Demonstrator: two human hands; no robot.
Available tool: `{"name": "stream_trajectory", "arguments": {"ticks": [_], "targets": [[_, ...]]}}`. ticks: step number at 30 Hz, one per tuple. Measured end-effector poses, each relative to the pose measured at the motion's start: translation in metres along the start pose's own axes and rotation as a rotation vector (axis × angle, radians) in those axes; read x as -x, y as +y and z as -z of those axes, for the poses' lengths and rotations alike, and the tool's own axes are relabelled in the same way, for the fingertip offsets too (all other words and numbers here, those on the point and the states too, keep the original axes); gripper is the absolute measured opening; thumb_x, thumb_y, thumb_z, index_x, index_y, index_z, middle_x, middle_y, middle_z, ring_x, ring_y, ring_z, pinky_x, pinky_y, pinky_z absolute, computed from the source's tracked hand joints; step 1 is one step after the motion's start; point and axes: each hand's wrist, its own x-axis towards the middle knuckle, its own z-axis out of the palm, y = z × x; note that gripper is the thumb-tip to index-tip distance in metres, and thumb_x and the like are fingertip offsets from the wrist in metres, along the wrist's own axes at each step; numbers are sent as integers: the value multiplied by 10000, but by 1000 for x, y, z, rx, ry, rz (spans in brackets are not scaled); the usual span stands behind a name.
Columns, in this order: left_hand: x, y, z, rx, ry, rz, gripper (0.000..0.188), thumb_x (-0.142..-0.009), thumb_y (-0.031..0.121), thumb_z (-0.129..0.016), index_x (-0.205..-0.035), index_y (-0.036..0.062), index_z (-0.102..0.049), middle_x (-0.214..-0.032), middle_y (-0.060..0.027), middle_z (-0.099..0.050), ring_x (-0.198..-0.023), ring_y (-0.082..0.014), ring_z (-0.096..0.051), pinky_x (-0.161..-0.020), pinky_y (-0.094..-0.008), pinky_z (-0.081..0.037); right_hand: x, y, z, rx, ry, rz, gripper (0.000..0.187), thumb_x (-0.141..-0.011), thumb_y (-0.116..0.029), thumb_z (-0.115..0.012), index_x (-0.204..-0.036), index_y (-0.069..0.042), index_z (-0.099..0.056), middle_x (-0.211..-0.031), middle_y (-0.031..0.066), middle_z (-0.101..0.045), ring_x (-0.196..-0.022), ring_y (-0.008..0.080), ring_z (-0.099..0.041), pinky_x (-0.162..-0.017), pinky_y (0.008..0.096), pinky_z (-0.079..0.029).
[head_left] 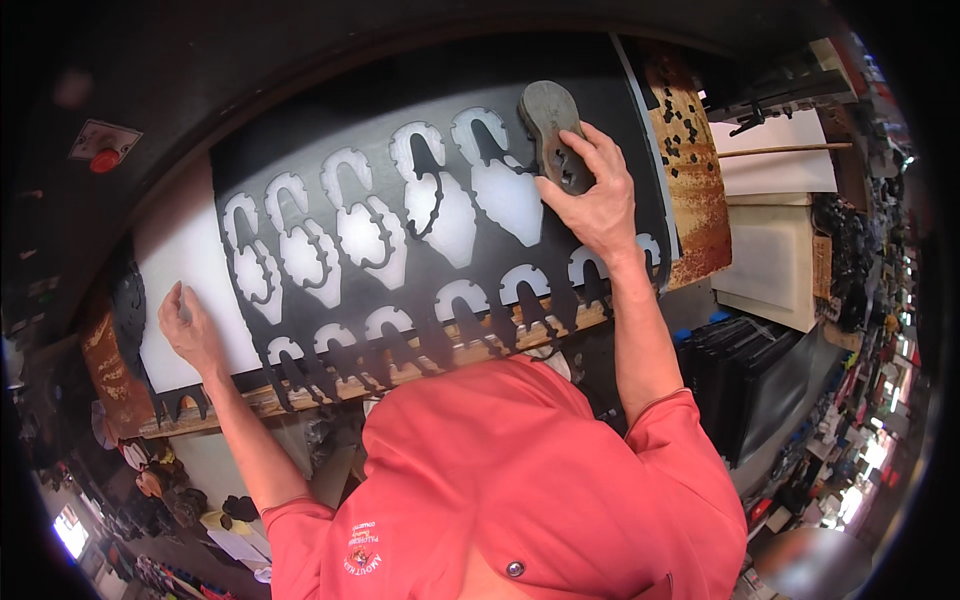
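Note:
My right hand (pixel 598 195) grips a grey, sole-shaped cutting die (pixel 547 112) by its near end, thumb on one side and fingers over the other. The die lies on the right part of a black sheet (pixel 590 85), beside a row of shoe-shaped cut-outs through which a pale surface shows. Thin black strips hang across several of these openings. Along the near edge, U-shaped cuts run in a second row. At the left, my left hand (pixel 193 335) rests on the white board (pixel 190 240), fingers loosely bent and apart, with nothing seen in them.
A rusty plate (pixel 690 170) with small black scraps borders the sheet on the right. Beyond it stand pale boards (pixel 765 255) and a stack of black sheets (pixel 745 375). A red button (pixel 104 160) sits on the dark machine part at the upper left.

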Motion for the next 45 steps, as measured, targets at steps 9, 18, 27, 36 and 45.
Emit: {"name": "stream_trajectory", "arguments": {"ticks": [9,18,27,36,45], "targets": [[3,-12,-1,50,-8,39,294,-1062,250,-660,-1263,53,-743,-1281,-111,-698,-1208,-278,-624,-1024,-381,-488,6,21,20,-111,82,-129,596,-729,-217,-901,-1266,-10,-748,-1409,226,-661,-1279,381,-649,-1091,449,-530],[5,-17,-5,8,1,-15,276,-1060,245,-666,-1234,50,-756,-1271,-96,-708,-1216,-270,-615,-1020,-373,-492,13,7,2,11,53,48,583,-739,-216,-841,-1258,30,-744,-1399,282,-636,-1223,409,-629,-1053,469,-540],[46,44,17,180,57,-71,198,-1079,158,-654,-1176,9,-740,-1162,-108,-721,-1055,-229,-665,-937,-350,-517,5,8,-2,38,14,59,600,-725,-208,-851,-1258,37,-727,-1432,296,-603,-1244,432,-604,-1070,477,-518],[175,204,14,532,-312,-552,246,-782,29,-863,-760,104,-630,-750,-27,-672,-618,-244,-586,-608,-376,-362,22,3,-11,9,178,17,661,-752,-203,-910,-1333,-1,-669,-1433,211,-584,-1281,402,-592,-1072,461,-512],[176,200,13,541,-201,-597,245,-811,20,-850,-752,81,-620,-724,-58,-652,-627,-276,-596,-606,-399,-393,13,-19,20,-344,416,60,212,-968,-136,-798,-1106,0,-712,-1040,80,-674,-914,182,-650,-856,318,-536]]}}
